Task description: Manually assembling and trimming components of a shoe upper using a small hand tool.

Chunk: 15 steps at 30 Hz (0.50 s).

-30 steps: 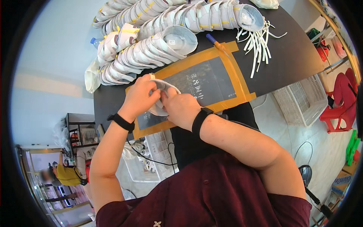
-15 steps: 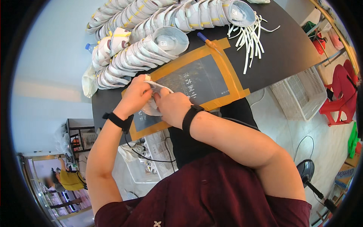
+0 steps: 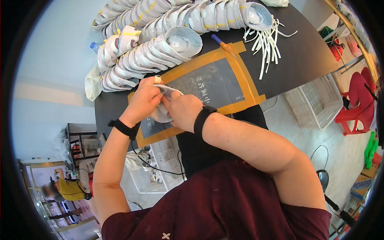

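Small grey-white fabric piece point(image 3: 161, 115), cup-shaped and looking like a shoe upper, is sitting between both hands, above the near-left end of a dark mat point(image 3: 224, 76). Left hand point(image 3: 145, 98) is curling over its far-left edge, thumb and forefinger seemingly pinching the rim, with a pale yellowish wrap point(image 3: 157, 80) showing on one finger. Right hand point(image 3: 183, 111) is bending its fingers into the piece from the other side; its fingertips are mostly hiding in the fold, so I can't tell whether they're pressing together or pinching cloth. Main risk, I'm judging: soft cloth is giving little support, so uneven pulling could be creasing or twisting the rim, or letting it slip. Fingers are also crowding the opening and blocking the view, so a misplaced fold could be going unnoticed. Further out, orange-brown tape point(image 3: 250, 82) is edging the mat; a lifting corner could be catching fabric. A blue-handled tool point(image 3: 216, 39) is lying across the far tape, its thin end pointing over the mat; a wide right-hand reach could be knocking it or pricking skin. Behind, a nested row of uppers point(image 3: 156, 56) is leaning sideways on the table point(image 3: 296, 52), and a bump could be toppling it. Below, a black cable point(image 3: 160, 169) is hanging near the left wrist, and a sharp arm movement could be snagging it.
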Available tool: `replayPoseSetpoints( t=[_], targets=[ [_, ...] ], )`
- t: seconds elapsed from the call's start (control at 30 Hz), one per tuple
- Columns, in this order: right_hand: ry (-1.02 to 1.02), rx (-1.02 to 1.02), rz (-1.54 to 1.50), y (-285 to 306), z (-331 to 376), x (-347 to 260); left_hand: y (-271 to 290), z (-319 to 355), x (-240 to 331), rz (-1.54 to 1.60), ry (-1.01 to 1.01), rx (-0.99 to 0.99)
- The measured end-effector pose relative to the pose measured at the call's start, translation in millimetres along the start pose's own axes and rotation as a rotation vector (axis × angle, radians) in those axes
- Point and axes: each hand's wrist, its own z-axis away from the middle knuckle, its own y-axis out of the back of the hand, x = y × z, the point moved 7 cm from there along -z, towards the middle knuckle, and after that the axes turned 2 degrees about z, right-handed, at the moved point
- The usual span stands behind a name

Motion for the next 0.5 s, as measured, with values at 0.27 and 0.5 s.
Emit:
replayPoseSetpoints(
  t=[0.27,0.5],
  targets=[
    [0.008,-0.108,-0.045,-2.8,-11.8,3.0,1.6,7.4,0.0,-0.050,-0.027,0.056],
    [0.033,-0.176,0.054,10.7,-11.9,-6.6,0.7,9.1,-3.6,0.054,-0.015,0.011]
  ],
)
